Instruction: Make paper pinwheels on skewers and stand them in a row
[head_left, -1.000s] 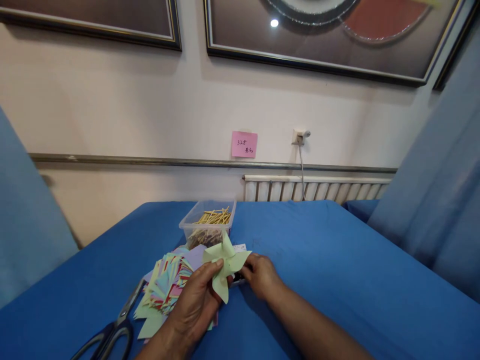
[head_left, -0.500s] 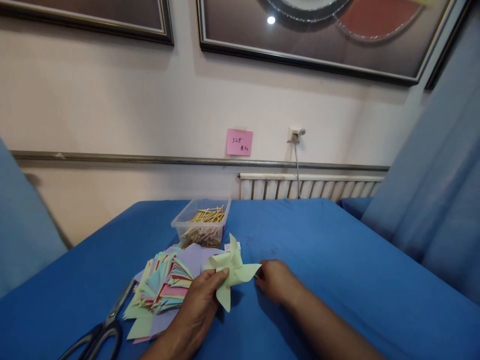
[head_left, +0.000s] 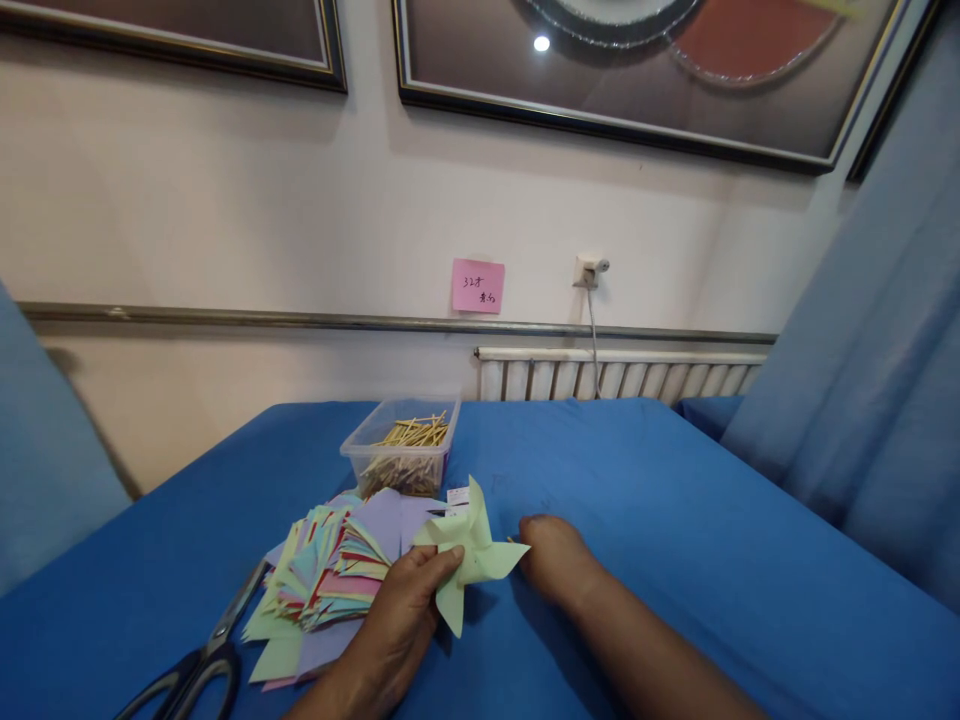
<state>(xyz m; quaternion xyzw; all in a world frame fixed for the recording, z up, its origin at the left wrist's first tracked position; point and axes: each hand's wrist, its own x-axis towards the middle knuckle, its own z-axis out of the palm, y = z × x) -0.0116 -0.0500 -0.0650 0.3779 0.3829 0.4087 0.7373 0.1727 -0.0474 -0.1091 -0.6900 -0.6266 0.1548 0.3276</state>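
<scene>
A pale green paper pinwheel, with its blades folded to the centre, is pinched by the thumb and fingers of my left hand. To its right, my right hand is closed just above the blue cloth. A short yellowish end of a thin stick shows at its fingers, while the rest is hidden behind the hand. The tip of one pinwheel blade reaches close to my right fingers; whether they touch I cannot tell.
Cut sheets of coloured paper are piled left of my left hand. Black-handled scissors lie beside the pile. A clear plastic box of thin wooden sticks stands behind it. A small white label lies behind the pinwheel.
The pinwheel and my left hand have shifted slightly right and down. My right hand has turned a little and stays closed in about the same place.
</scene>
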